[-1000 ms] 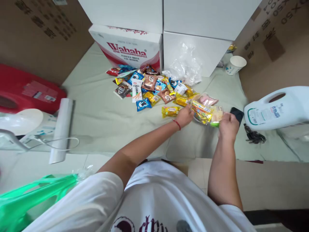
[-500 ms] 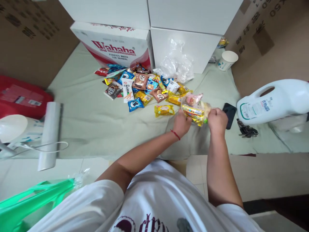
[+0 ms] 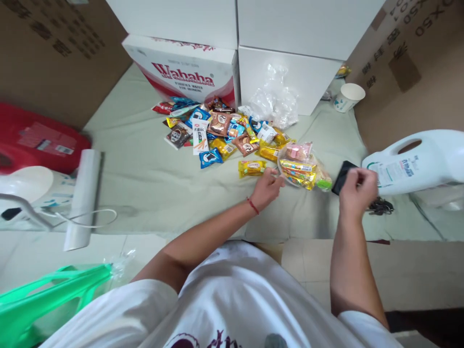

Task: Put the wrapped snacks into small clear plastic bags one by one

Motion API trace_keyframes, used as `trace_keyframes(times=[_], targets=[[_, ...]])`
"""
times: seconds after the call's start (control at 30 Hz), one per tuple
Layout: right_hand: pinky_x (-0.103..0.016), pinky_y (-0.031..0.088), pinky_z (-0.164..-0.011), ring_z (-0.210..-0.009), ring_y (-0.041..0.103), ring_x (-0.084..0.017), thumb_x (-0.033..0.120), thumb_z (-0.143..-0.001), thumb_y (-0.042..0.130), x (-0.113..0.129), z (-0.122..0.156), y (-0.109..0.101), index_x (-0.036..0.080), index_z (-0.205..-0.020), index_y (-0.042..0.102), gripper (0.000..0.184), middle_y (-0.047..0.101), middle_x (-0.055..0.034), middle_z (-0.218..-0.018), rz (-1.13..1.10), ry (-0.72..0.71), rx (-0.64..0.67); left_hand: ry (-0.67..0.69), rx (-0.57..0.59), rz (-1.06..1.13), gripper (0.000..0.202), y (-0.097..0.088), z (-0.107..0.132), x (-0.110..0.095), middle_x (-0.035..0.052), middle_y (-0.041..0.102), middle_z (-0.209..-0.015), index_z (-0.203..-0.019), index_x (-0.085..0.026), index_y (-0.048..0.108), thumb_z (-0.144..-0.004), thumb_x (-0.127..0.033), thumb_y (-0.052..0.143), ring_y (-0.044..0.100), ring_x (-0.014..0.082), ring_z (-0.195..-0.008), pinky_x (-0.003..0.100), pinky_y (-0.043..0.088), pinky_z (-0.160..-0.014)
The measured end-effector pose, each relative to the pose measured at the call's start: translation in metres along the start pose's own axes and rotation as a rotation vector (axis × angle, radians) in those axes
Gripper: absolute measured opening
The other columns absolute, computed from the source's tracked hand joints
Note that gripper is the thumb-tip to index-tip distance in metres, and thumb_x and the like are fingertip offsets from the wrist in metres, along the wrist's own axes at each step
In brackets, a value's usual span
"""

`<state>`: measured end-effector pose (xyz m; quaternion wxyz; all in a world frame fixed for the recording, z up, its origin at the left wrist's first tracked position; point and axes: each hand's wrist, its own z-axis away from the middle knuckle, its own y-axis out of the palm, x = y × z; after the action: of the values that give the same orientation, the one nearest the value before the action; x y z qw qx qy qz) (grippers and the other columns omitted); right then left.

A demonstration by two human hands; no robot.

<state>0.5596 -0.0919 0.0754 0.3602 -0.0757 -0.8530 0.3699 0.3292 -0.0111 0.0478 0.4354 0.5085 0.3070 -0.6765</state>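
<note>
My left hand (image 3: 267,191), with a red cord at the wrist, has its fingers curled at the left rim of a clear bowl (image 3: 283,180). Inside the bowl lie yellow-wrapped snack sticks (image 3: 299,170) and a pink-wrapped snack (image 3: 299,150). A clear packet with a green end (image 3: 324,184) is at the bowl's right side. My right hand (image 3: 358,191), slightly blurred, is closed in the air over a black phone (image 3: 340,178) and a bunch of keys (image 3: 382,206). What its fingers hold, if anything, cannot be made out.
A heap of wrapped snacks (image 3: 220,124) lies before a Wahaha carton (image 3: 188,72), with crumpled clear plastic (image 3: 277,101) beside it. At right are a paper cup (image 3: 348,97) and a white detergent bottle (image 3: 416,162). A white roll (image 3: 83,198) and red container (image 3: 39,140) are at left.
My right hand has left the bowl's right side and moved right, over the phone and keys. My left hand stays at the rim. The view has shifted slightly.
</note>
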Motion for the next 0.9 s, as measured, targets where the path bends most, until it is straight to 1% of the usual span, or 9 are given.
trace_keyframes(times=[0.03, 0.13, 0.27, 0.4, 0.5, 0.6, 0.7, 0.8, 0.9], targets=[[-0.038, 0.049, -0.083, -0.088, 0.063, -0.024, 0.042, -0.098, 0.042, -0.004, 0.016, -0.009, 0.017, -0.099, 0.064, 0.033, 0.067, -0.0116, -0.094, 0.045, -0.082, -0.073, 0.056, -0.012, -0.02, 0.019, -0.014, 0.006, 0.003, -0.0031, 0.067, -0.076, -0.098, -0.023, 0.044, -0.093, -0.037, 0.057, 0.05, 0.0083, -0.049, 0.022, 0.037, -0.051], [-0.031, 0.047, -0.074, -0.08, 0.064, -0.02, 0.043, -0.097, 0.051, -0.012, 0.069, -0.016, 0.02, -0.092, 0.07, 0.031, 0.066, -0.0084, -0.085, 0.106, -0.358, 0.133, 0.2, -0.071, -0.186, 0.013, -0.059, 0.03, 0.015, -0.0023, 0.063, -0.07, -0.088, -0.02, 0.053, -0.089, -0.033, 0.058, 0.052, 0.0104, -0.058, 0.023, 0.04, -0.057], [-0.028, 0.04, -0.062, -0.071, 0.062, -0.019, 0.053, -0.099, 0.054, -0.004, 0.101, 0.014, 0.021, -0.104, 0.075, 0.039, 0.066, -0.0075, -0.081, 0.257, -0.337, 0.277, 0.223, -0.205, -0.445, 0.018, -0.113, 0.068, 0.027, -0.0029, 0.062, -0.067, -0.086, -0.02, 0.06, -0.088, -0.037, 0.056, 0.051, 0.0118, -0.059, 0.024, 0.039, -0.058], [-0.03, 0.04, -0.065, -0.075, 0.062, -0.022, 0.057, -0.101, 0.047, 0.009, 0.08, 0.04, 0.021, -0.096, 0.074, 0.046, 0.066, -0.0085, -0.08, 0.275, -0.247, 0.234, 0.188, -0.379, -0.636, 0.021, -0.155, 0.105, 0.035, -0.0038, 0.063, -0.066, -0.09, -0.021, 0.065, -0.089, -0.039, 0.055, 0.052, 0.012, -0.056, 0.024, 0.041, -0.058], [-0.031, 0.043, -0.069, -0.079, 0.063, -0.023, 0.06, -0.1, 0.047, 0.013, 0.064, 0.048, 0.02, -0.103, 0.072, 0.047, 0.065, -0.0088, -0.081, 0.243, -0.192, 0.185, 0.164, -0.513, -0.758, 0.022, -0.185, 0.13, 0.045, -0.0031, 0.066, -0.067, -0.093, -0.022, 0.067, -0.088, -0.039, 0.056, 0.057, 0.0138, -0.057, 0.025, 0.046, -0.061], [-0.031, 0.043, -0.069, -0.081, 0.063, -0.025, 0.061, -0.097, 0.05, 0.008, 0.059, 0.057, 0.019, -0.105, 0.072, 0.048, 0.067, -0.0106, -0.086, 0.244, -0.203, 0.231, 0.134, -0.588, -0.847, 0.023, -0.215, 0.149, 0.058, -0.0004, 0.071, -0.072, -0.094, -0.023, 0.069, -0.089, -0.04, 0.055, 0.063, 0.0174, -0.061, 0.028, 0.049, -0.063], [-0.032, 0.044, -0.069, -0.078, 0.061, -0.024, 0.059, -0.095, 0.051, -0.006, 0.055, 0.062, 0.019, -0.09, 0.07, 0.044, 0.065, -0.0097, -0.081, 0.25, -0.211, 0.228, 0.088, -0.617, -0.925, 0.024, -0.24, 0.159, 0.072, 0.0004, 0.071, -0.07, -0.094, -0.023, 0.069, -0.09, -0.04, 0.053, 0.066, 0.0196, -0.062, 0.03, 0.05, -0.061], [-0.035, 0.045, -0.07, -0.073, 0.057, -0.024, 0.059, -0.091, 0.053, -0.026, 0.041, 0.059, 0.022, -0.072, 0.061, 0.042, 0.058, -0.0064, -0.07, 0.245, -0.179, 0.15, 0.116, -0.653, -1.031, 0.023, -0.256, 0.16, 0.087, 0.0032, 0.074, -0.075, -0.093, -0.022, 0.069, -0.09, -0.038, 0.051, 0.069, 0.0216, -0.066, 0.031, 0.05, -0.063], [-0.038, 0.045, -0.071, -0.071, 0.053, -0.025, 0.056, -0.087, 0.059, -0.043, 0.006, 0.06, 0.024, -0.065, 0.052, 0.04, 0.054, -0.0054, -0.067, 0.285, -0.126, 0.102, 0.191, -0.726, -1.169, 0.022, -0.26, 0.158, 0.1, 0.0078, 0.077, -0.084, -0.09, -0.021, 0.069, -0.089, -0.035, 0.052, 0.071, 0.0242, -0.073, 0.032, 0.048, -0.064]])
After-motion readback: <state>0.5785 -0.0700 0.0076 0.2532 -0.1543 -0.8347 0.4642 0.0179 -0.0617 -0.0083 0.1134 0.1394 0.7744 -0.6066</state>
